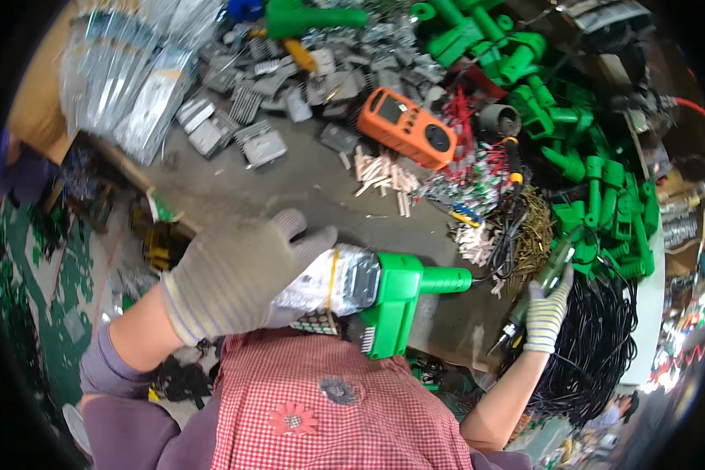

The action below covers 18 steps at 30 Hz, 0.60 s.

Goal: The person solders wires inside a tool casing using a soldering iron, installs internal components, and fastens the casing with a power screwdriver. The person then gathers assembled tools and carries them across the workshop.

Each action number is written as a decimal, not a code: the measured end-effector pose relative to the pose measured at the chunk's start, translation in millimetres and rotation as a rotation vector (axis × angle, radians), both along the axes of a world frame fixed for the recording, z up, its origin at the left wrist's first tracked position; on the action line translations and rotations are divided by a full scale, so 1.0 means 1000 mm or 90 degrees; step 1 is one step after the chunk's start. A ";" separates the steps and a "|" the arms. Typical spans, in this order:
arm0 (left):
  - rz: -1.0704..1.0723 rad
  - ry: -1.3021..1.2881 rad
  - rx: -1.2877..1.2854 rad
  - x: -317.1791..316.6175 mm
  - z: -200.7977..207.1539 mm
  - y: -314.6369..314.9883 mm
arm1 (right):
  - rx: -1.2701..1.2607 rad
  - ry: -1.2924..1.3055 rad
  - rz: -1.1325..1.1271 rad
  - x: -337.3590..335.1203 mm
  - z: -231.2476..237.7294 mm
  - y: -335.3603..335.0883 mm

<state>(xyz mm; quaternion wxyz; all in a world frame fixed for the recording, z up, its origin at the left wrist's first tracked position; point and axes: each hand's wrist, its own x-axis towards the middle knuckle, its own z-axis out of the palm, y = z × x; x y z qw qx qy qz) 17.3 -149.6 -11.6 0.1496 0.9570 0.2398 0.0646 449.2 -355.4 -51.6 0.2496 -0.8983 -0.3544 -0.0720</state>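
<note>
My gloved left hand (pixel 239 270) grips the plastic-wrapped head (pixel 348 278) of a green-handled power tool at the table's near edge. A yellow band goes round the wrapping. The tool's green body (pixel 398 301) points its handle (pixel 446 280) to the right, and a black cord leaves the handle's end. My left fingertips curl over the wrapping; the thumb side is partly hidden. To the right, my gloved right hand (pixel 547 313) is closed round a green electric screwdriver (pixel 558 265). Its thin bit points down toward the table's front edge, apart from the tool.
An orange meter (pixel 407 129) lies beyond my hands, beside pale sleeves (pixel 384 172) and brass screws (pixel 534 239). Grey metal parts (pixel 262 145) and bagged strips (pixel 125 78) fill the back left. Green housings (pixel 603 188) pile up at right, above coiled black cords (pixel 603 337).
</note>
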 end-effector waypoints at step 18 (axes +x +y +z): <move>-0.122 -0.325 0.551 -0.012 0.058 0.014 | 0.700 0.174 0.400 -0.020 0.157 -0.020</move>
